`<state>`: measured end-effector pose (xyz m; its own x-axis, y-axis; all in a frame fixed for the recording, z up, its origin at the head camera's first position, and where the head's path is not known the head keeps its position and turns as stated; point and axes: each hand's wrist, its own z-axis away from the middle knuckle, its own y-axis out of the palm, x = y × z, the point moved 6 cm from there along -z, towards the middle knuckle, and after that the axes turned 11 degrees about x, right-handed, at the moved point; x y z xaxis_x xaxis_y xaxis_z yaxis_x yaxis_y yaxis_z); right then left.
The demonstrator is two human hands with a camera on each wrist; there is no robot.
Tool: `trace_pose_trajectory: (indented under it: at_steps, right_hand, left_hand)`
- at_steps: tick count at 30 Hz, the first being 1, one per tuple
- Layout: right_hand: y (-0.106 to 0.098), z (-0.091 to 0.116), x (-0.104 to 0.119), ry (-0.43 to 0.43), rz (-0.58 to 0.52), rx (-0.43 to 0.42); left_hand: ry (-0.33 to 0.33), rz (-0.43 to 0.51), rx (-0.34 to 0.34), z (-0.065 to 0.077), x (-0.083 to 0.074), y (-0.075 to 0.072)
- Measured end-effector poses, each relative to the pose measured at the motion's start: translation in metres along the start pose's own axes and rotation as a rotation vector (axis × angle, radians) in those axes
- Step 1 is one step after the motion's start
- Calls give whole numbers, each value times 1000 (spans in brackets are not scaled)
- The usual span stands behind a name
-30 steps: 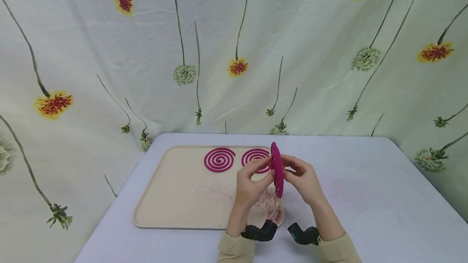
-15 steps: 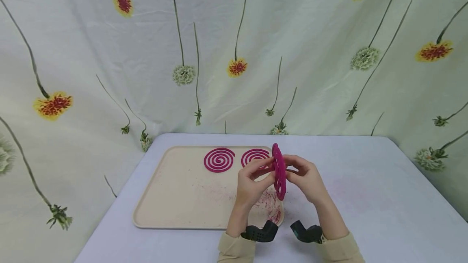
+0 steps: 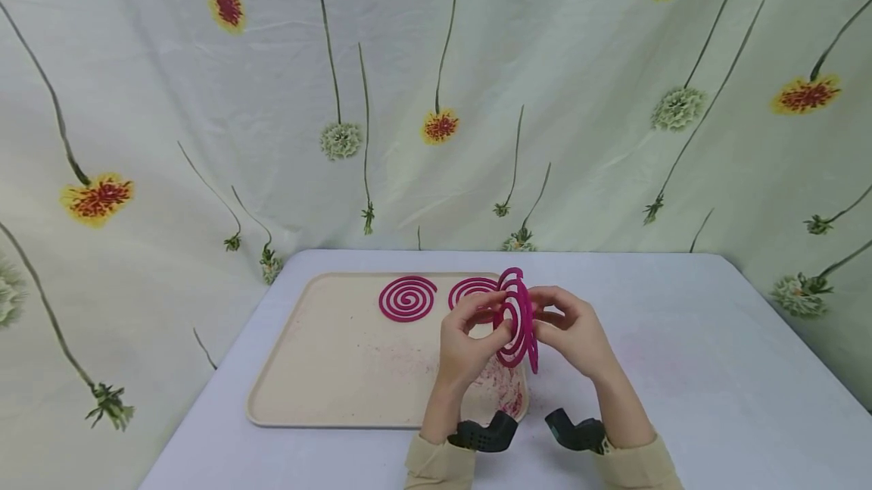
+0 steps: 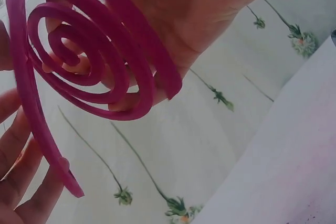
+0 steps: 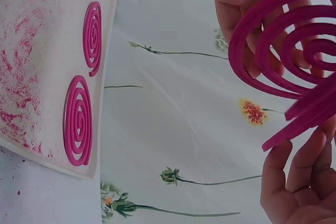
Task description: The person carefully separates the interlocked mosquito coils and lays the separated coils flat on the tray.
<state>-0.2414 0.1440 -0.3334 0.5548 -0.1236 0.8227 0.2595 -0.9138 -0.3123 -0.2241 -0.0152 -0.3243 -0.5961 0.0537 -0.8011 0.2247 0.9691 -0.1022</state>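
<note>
Two magenta mosquito coils stand splayed apart at a narrow angle, raised over the tray's right side. My left hand pinches one coil between thumb and fingers, the thumb pressing on its rings. From the other side, my right hand pinches the second coil. Its curved band shows nearly edge-on in the right wrist view. The coils still overlap, and some right fingertips are hidden behind them in the head view. In the left wrist view the right hand spreads behind an open spiral, with left fingers at the lower left.
A beige tray lies on the white table, smeared with magenta powder at its right end. Along its far edge lie two more coils, a left one and a right one partly behind the left hand. A flowered cloth hangs behind.
The coils were pressed together edge-on; they have opened apart, and the left one has turned its rings toward the head camera. My right hand has shifted slightly right.
</note>
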Motion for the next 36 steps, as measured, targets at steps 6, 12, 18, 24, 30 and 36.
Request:
trace_pose_trajectory:
  at_steps: [6, 12, 18, 24, 30, 36]
  right_hand:
    - [-1, 0, 2, 6, 18, -24]
    - [-2, 0, 1, 30, 68, -48]
    - [0, 0, 1, 16, 29, -33]
    - [1, -1, 3, -27, -27, -33]
    - [-3, 0, 3, -18, 17, -108]
    - [-7, 1, -3, 63, -57, -122]
  left_hand:
    - [18, -14, -22, 0, 1, -1]
    - [26, -125, -55, 0, 23, -4]
    - [46, -34, -40, -1, 31, -1]
    - [84, 40, -62, -1, 30, 1]
    - [80, 14, -142, -2, 29, -4]
    - [-25, 408, -200, -2, 38, -19]
